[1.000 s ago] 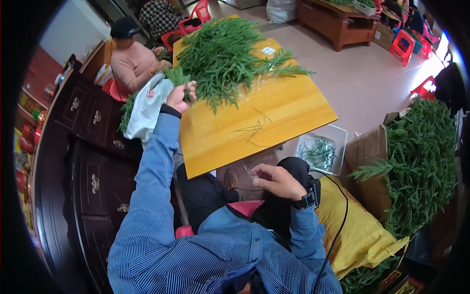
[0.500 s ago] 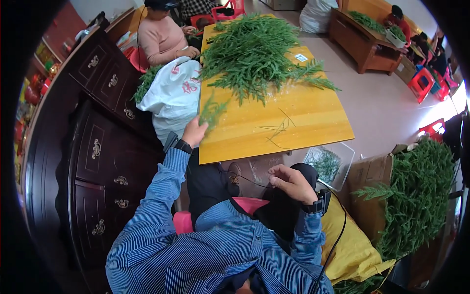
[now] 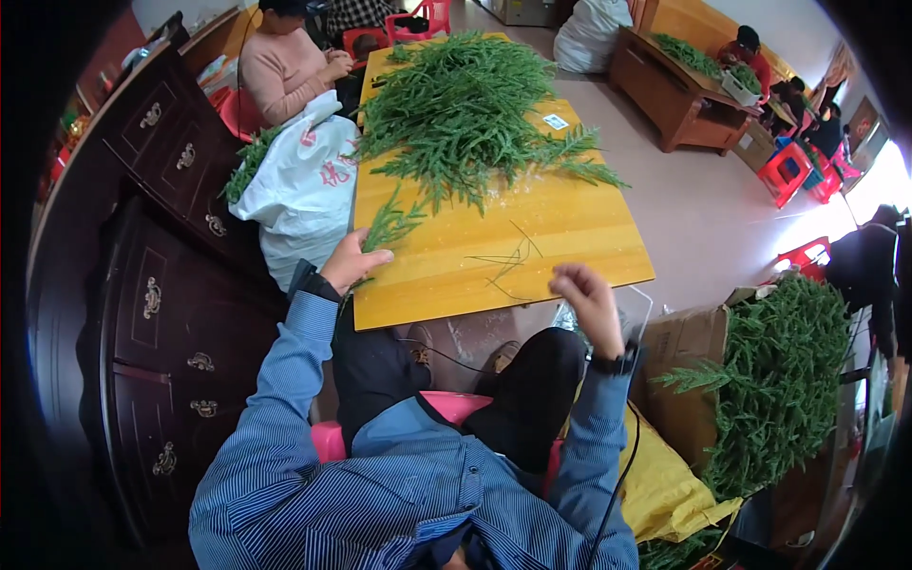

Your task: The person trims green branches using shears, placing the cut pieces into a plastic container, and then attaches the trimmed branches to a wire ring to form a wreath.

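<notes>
At the left edge of the yellow wooden table (image 3: 579,228), my left hand (image 3: 351,262) is closed around the stem of a feathery green sprig (image 3: 391,224), whose tip points away from me. My right hand (image 3: 589,302) hovers by the table's near right edge. Its fingers are curled together in a pinch, and whatever may be between them is too small to make out. Between my hands, several thin bare stems (image 3: 503,258) lie on the tabletop. Farther back on the table rises a big heap of green sprigs (image 3: 456,109).
A white sack (image 3: 304,190) stands left of the table, near a seated person in pink (image 3: 290,66). Dark drawers (image 3: 161,256) line my left. On my right are a cardboard box (image 3: 689,366) with piled greenery (image 3: 784,380) and a yellow sack (image 3: 655,475).
My right hand has risen from above my knee to the table's near right edge. My left hand still holds the sprig, now turned more upright. The view has shifted slightly right.
</notes>
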Available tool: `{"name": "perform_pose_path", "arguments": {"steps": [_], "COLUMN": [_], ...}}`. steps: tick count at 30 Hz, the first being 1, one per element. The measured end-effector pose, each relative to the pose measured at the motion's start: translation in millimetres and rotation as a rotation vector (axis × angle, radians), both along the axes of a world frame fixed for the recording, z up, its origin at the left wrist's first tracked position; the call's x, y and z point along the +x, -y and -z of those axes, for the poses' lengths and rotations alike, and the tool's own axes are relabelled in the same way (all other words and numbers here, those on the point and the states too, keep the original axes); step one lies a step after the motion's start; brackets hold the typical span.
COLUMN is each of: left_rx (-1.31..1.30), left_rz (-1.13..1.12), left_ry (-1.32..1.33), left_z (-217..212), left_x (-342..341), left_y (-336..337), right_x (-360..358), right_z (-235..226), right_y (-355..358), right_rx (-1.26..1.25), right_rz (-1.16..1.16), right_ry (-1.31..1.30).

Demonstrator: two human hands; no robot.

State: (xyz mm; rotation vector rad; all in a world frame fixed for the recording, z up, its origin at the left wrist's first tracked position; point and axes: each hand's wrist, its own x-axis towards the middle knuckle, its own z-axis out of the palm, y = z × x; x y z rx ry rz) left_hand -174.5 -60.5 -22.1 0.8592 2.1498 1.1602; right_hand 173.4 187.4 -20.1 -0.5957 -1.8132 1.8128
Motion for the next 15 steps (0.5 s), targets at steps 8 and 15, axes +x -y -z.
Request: {"name": "perform_pose_path", "arguments": {"steps": [8,15], "left_rx": [0.253,0.203], "left_rz": [-0.133,-0.016], "left_ry": [0.536,0.564], "left_z": [-18,-25], "left_x": [13,32], "left_y": [26,37], "right_x": [-98,-155], "right_z": [-14,34], "right_y": [-132,-211], "right_rx": [0.22,0.566], "right_rz": [0.254,0.329], "right_ry": [0.183,0.52]}}
